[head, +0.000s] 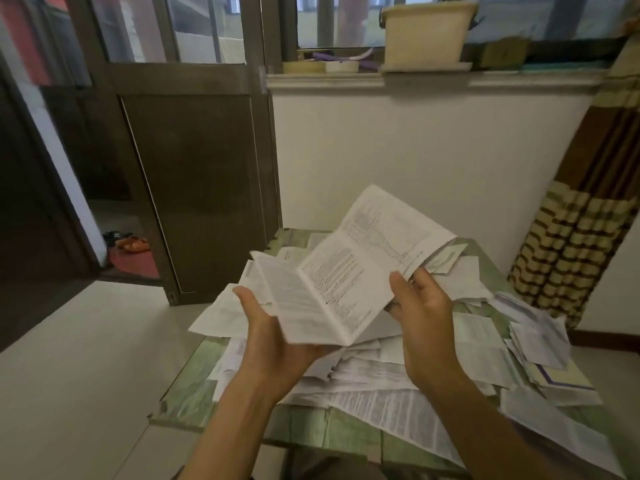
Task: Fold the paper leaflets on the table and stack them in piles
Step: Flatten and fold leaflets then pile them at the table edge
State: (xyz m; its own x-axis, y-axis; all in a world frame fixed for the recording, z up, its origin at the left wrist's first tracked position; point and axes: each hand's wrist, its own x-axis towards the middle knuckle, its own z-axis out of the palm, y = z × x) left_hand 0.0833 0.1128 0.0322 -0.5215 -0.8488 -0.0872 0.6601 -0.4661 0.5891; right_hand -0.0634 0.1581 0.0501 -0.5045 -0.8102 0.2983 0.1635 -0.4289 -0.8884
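L hand grips leaflet at 7 o'clock corner; R hand pinches 3 o'clock edge. Loose sheets cover table.

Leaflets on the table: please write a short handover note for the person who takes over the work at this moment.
Left hand: supports the half-open leaflet from below, fingers hidden.
Right hand: pinches its right edge.
Leaflet: in the air above the table, creased but not folded flat.
Done: no neat pile shows.
To do: finish this fold, then fold and stack the loose leaflets heaped on the table.
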